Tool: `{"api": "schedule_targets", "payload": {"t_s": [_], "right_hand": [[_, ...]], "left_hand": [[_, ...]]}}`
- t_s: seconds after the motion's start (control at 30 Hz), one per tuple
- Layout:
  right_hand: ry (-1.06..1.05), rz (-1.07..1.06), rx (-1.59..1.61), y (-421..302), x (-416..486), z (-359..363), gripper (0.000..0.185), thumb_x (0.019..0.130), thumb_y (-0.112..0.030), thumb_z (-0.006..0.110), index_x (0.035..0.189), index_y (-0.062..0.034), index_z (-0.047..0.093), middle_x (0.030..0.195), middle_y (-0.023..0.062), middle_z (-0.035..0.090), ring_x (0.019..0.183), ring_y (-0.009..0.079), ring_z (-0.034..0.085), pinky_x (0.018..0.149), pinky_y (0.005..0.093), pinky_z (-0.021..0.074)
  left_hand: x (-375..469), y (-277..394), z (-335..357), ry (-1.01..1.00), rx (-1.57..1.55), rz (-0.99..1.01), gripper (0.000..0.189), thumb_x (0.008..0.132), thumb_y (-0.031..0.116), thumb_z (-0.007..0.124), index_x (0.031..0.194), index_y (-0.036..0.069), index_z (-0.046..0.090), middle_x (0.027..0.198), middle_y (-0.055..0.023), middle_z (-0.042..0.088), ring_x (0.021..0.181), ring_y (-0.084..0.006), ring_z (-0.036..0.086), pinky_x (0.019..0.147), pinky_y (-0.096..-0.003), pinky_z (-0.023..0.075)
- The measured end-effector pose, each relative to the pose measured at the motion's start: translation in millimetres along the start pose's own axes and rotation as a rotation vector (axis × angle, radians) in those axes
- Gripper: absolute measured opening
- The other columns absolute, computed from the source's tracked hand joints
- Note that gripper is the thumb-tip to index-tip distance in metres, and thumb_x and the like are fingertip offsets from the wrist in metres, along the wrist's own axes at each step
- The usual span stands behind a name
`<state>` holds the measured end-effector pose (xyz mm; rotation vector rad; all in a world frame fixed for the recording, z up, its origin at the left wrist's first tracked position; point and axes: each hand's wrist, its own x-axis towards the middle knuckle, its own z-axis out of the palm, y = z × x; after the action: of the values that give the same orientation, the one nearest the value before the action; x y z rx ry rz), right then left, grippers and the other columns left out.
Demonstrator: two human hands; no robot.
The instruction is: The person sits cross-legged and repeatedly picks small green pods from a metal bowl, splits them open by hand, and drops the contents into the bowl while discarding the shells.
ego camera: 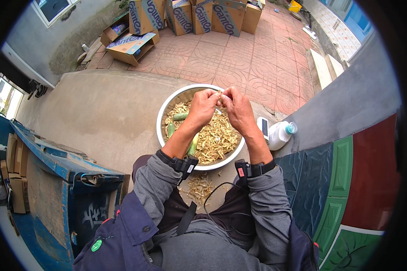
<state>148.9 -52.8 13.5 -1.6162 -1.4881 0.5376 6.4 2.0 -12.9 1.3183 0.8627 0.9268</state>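
Note:
My left hand (202, 105) and my right hand (237, 107) meet above the far side of a wide metal basin (160, 117). Between their fingertips they pinch one small yellowish-brown piece (220, 94) that looks like a dried pod. Many similar pieces (220, 137) fill the basin. Several green, cucumber-like vegetables lie among them, one (180, 116) near the left wall and another (193, 145) partly behind my left forearm. On the ground between my legs is a loose heap of pale pieces or husks (199, 188).
To the basin's right stand a white bottle with a teal cap (280, 135) and a small white device with a dark panel (263, 128). A blue metal cart (68, 169) is at my left. Cardboard boxes (179, 17) stand on red paving. A black cable (208, 200) crosses my lap.

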Motion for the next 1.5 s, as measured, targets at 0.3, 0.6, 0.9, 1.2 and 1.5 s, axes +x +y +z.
{"api": "schedule_targets", "payload": {"t_s": [0.3, 0.6, 0.9, 1.2, 1.5], "right_hand": [[-0.050, 0.178, 0.267, 21, 5, 7, 0.029, 0.096, -0.028, 0.060, 0.095, 0.0014, 0.064, 0.076, 0.0160, 0.071, 0.076, 0.0284, 0.072, 0.072, 0.0398, 0.0545], [0.043, 0.099, -0.166, 3, -1, -1, 0.022, 0.092, -0.024, 0.062, 0.096, -0.0048, 0.072, 0.089, 0.0223, 0.073, 0.088, 0.0405, 0.072, 0.080, 0.0486, 0.0555], [0.140, 0.043, -0.117, 1, -1, -9, 0.021, 0.093, -0.020, 0.067, 0.104, -0.0049, 0.077, 0.093, 0.0215, 0.075, 0.090, 0.0360, 0.074, 0.080, 0.0443, 0.0569], [0.025, 0.153, 0.280, 5, 3, -5, 0.014, 0.090, -0.006, 0.072, 0.101, 0.0033, 0.076, 0.083, 0.0093, 0.077, 0.078, 0.0130, 0.072, 0.070, 0.0275, 0.0558], [0.104, 0.111, 0.160, 6, 4, -6, 0.014, 0.091, -0.004, 0.072, 0.101, 0.0038, 0.076, 0.081, 0.0072, 0.075, 0.071, 0.0105, 0.068, 0.066, 0.0267, 0.0545]], "left_hand": [[-2, -2, 5, 0.006, 0.136, 0.083, 0.019, 0.103, 0.015, 0.061, 0.100, -0.001, 0.070, 0.081, -0.0010, 0.068, 0.069, -0.0060, 0.057, 0.062, -0.0227, 0.0454], [-2, -4, 8, 0.011, 0.235, 0.165, 0.026, 0.098, 0.015, 0.058, 0.102, -0.006, 0.073, 0.086, -0.0147, 0.076, 0.078, -0.0191, 0.071, 0.072, -0.0334, 0.0554], [-2, -1, 5, 0.027, 0.261, 0.084, 0.023, 0.102, 0.013, 0.059, 0.107, -0.006, 0.072, 0.087, -0.0065, 0.073, 0.078, -0.0111, 0.066, 0.072, -0.0276, 0.0527], [-8, 9, 5, -0.087, -0.098, -0.081, 0.018, 0.102, 0.013, 0.060, 0.110, 0.001, 0.072, 0.090, -0.0014, 0.072, 0.061, -0.0020, 0.050, 0.051, -0.0187, 0.0393], [-4, 5, 3, -0.045, 0.006, -0.075, 0.017, 0.103, 0.016, 0.062, 0.103, 0.002, 0.071, 0.081, 0.0005, 0.069, 0.055, -0.0003, 0.045, 0.046, -0.0182, 0.0336]]}}
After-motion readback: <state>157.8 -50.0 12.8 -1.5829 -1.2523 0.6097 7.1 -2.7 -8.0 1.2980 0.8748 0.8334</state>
